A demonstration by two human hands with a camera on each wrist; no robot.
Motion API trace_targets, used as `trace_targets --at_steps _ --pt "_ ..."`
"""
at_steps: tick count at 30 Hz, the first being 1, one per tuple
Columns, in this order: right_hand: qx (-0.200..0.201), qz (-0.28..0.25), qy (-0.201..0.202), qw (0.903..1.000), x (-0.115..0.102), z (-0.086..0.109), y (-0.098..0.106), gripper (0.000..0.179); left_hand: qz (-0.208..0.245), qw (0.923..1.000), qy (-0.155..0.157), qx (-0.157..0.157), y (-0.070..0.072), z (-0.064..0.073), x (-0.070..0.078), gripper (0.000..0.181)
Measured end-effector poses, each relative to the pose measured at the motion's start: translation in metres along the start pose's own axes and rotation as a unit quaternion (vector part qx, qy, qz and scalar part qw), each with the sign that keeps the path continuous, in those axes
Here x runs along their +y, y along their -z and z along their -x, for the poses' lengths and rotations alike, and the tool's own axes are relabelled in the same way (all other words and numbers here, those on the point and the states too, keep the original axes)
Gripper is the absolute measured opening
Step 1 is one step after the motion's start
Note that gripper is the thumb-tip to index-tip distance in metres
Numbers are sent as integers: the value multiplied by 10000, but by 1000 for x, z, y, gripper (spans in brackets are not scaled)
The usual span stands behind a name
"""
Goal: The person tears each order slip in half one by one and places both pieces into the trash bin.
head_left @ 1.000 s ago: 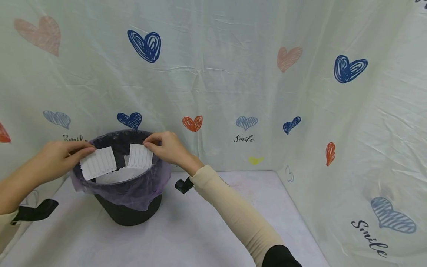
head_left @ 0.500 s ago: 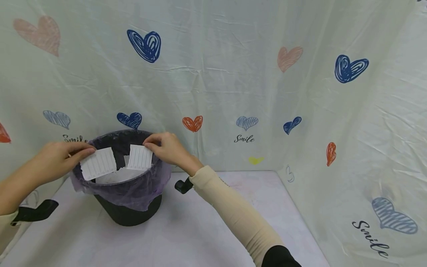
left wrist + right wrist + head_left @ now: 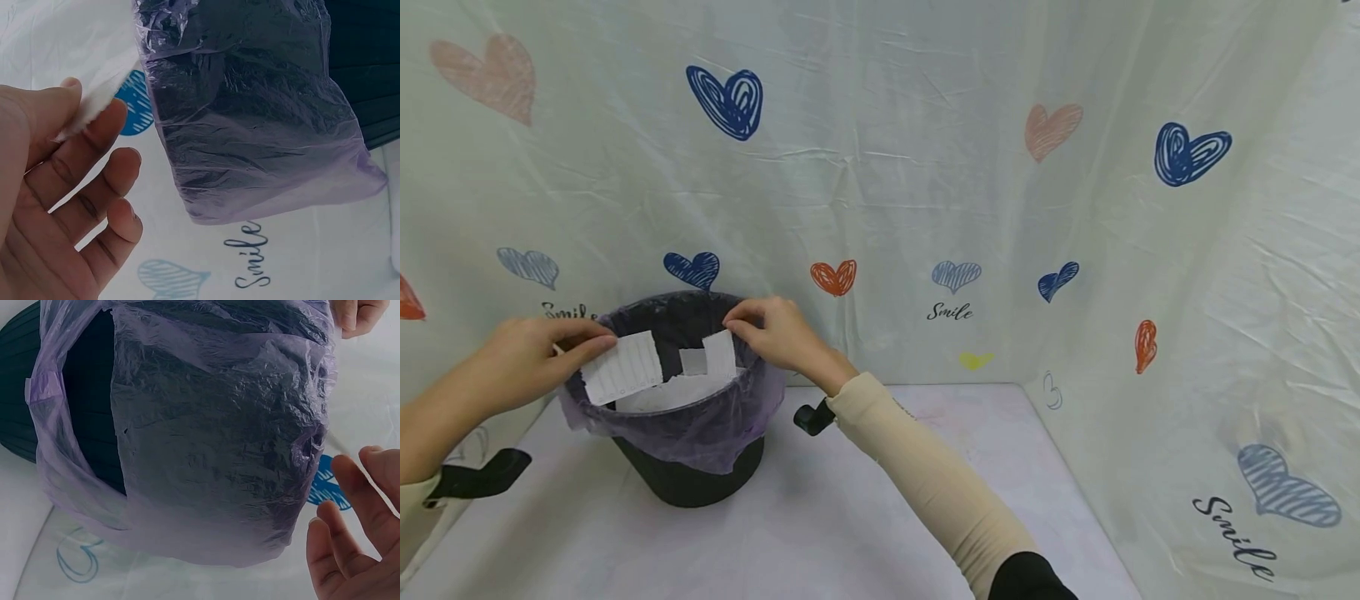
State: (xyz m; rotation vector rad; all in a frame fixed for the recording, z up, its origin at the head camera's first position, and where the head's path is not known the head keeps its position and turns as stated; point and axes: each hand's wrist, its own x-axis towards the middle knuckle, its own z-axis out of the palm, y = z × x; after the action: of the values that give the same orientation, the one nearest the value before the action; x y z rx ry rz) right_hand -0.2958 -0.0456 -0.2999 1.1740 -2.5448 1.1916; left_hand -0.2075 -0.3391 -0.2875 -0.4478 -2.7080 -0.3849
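Note:
A torn piece of lined white paper [image 3: 622, 367] is pinched between the thumb and fingers of my left hand [image 3: 553, 354], above the left side of the bin's mouth. In the left wrist view only the torn edge of that paper [image 3: 100, 103] shows. My right hand [image 3: 782, 333] is over the bin's right rim, thumb and index finger apart in the right wrist view with nothing between them. Just below its fingertips a second torn paper piece [image 3: 720, 356] hangs tilted inside the bin. The dark bin [image 3: 688, 479] has a purple plastic liner [image 3: 715, 446] folded over its rim.
More white paper [image 3: 673, 394] lies inside the bin, with a small greyish piece [image 3: 693, 362] near it. The bin stands on a white-covered table [image 3: 850, 517]. Behind it hangs a pale curtain [image 3: 880, 183] printed with hearts.
The paper piece at my right hand has come away from the fingertips, dropped slightly and turned to a narrower, blank-looking side. My left hand and its paper have hardly moved.

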Motion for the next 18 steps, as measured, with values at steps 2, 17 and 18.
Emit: trace_targets --at_steps 2,17,18 --pt "45 -1 49 10000 0 0 0 21 15 10000 21 -9 0 0 -1 23" --pt "529 -389 -31 9978 9 28 12 21 -28 9992 -311 256 1 7 15 22" --pt "566 -359 -36 9977 10 32 13 21 11 9989 -350 316 2 8 18 22"
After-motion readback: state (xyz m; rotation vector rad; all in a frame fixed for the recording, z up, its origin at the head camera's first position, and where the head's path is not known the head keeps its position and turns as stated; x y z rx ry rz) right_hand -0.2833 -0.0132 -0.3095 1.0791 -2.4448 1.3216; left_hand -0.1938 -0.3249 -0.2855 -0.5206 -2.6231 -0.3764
